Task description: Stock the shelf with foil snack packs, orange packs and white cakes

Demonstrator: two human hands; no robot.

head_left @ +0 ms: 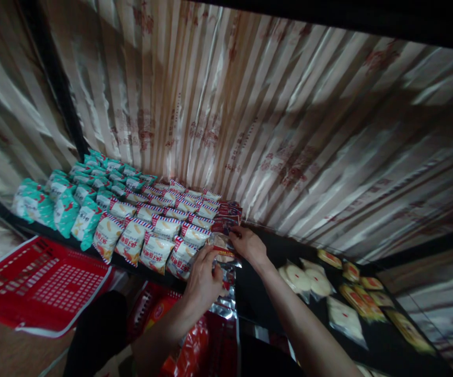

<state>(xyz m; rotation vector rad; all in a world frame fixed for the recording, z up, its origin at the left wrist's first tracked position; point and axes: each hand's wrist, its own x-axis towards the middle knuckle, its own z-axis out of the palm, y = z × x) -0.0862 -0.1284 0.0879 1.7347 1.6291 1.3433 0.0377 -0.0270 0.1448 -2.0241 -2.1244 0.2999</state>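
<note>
My left hand (206, 276) is closed on the near left side of a snack packet (223, 246), clear with a red and yellow band. My right hand (249, 245) pinches the same packet at its upper right edge. Below the left fingers hangs shiny silver packaging (226, 302); whether it joins the packet I cannot tell. Just beyond the hands lies a row of dark red packets (226, 210). To their left stand rows of white snack bags (156, 252) with red-and-blue striped edges, and farther left are teal snack bags (87, 217).
On the black shelf (256, 293) at right lie clear packs of round white pieces (299, 276) and yellow packets (362, 301). A red basket (54, 285) stands at lower left. Red packages (193, 345) sit below the shelf edge. A pleated curtain (226, 104) hangs behind.
</note>
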